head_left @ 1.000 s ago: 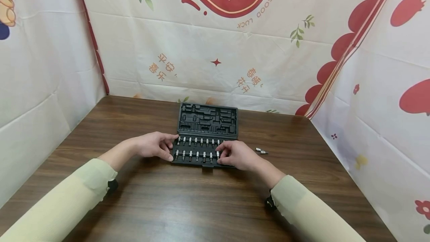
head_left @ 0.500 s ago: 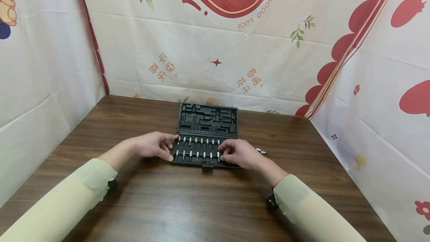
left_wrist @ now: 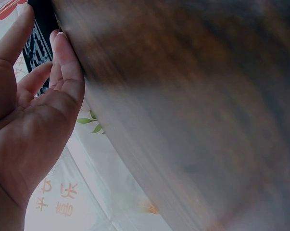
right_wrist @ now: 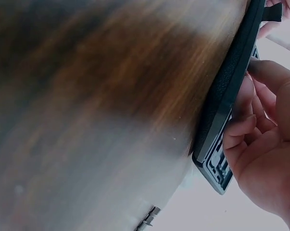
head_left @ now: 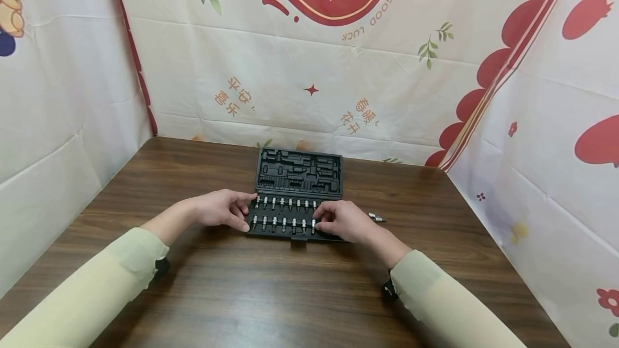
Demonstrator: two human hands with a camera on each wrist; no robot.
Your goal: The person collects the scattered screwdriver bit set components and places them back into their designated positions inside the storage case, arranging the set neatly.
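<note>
A black plastic bit socket case [head_left: 300, 238] lies unfolded on the table, two rows of silver bit sockets in its near half. My left hand [head_left: 224, 210] rests against the left end of the case, forefinger at the hinge-side corner and thumb at the front corner. At the right end of the front row, my right hand [head_left: 344, 222] has its thumb and forefinger at a bit socket [head_left: 313, 226] and pinches it; the hand covers the case's right end. In the right wrist view its curled fingers [right_wrist: 241, 130] reach over the case wall.
Two loose bit sockets [head_left: 376, 217] lie on the wooden table [head_left: 271, 289] just right of the case. The case lid [head_left: 300, 171], with moulded recesses, leans back toward the printed cloth [head_left: 309, 106] that hangs behind and at both sides.
My right hand has shifted slightly right, and the bit socket at its fingertips has moved a little in the front row. My left hand stays in place.
</note>
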